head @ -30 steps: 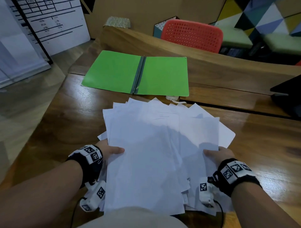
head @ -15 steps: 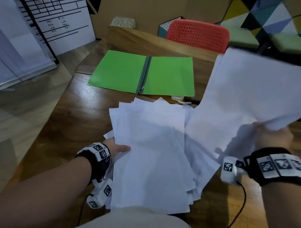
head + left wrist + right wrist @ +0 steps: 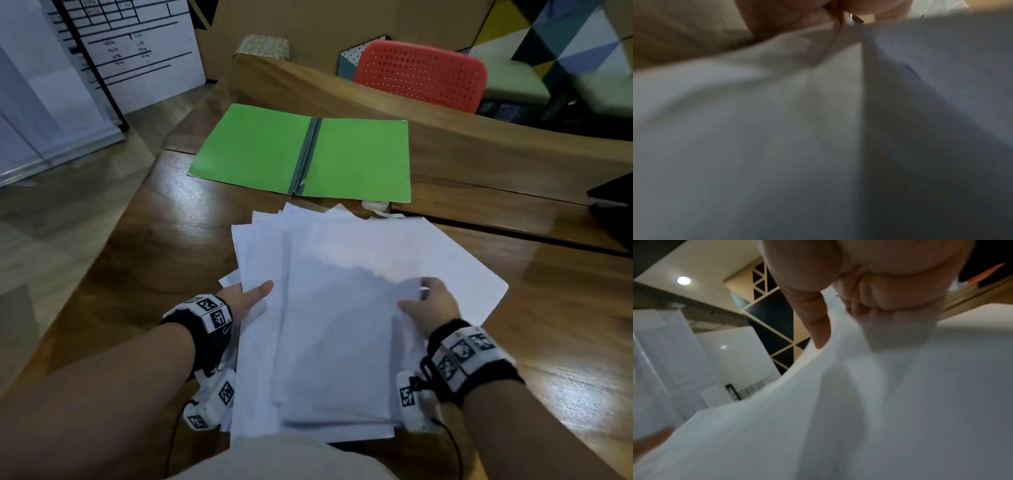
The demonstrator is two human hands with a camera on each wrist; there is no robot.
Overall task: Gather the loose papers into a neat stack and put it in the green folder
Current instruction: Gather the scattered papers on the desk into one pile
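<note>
Wooden desk [image 3: 144, 260] under a fanned pile of white papers [image 3: 329, 325], left hand [image 3: 245, 297] pinching its left edge, thumb on top, right hand [image 3: 430, 306] gripping a sheet at its right edge, open green folder [image 3: 359, 157] flat just beyond, red chair [image 3: 421, 73] behind

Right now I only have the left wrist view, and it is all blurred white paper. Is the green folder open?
Observer: Yes. The green cardboard folder lies open and flat on the wooden table, beyond the pile.
Operator: Is the pile squared up?
Observer: No. The loose white paper sheets are fanned, with corners sticking out at the far and right sides.
Operator: And the other hand?
Observer: The right hand pinches paper at the pile's right side, thumb on top.
</note>
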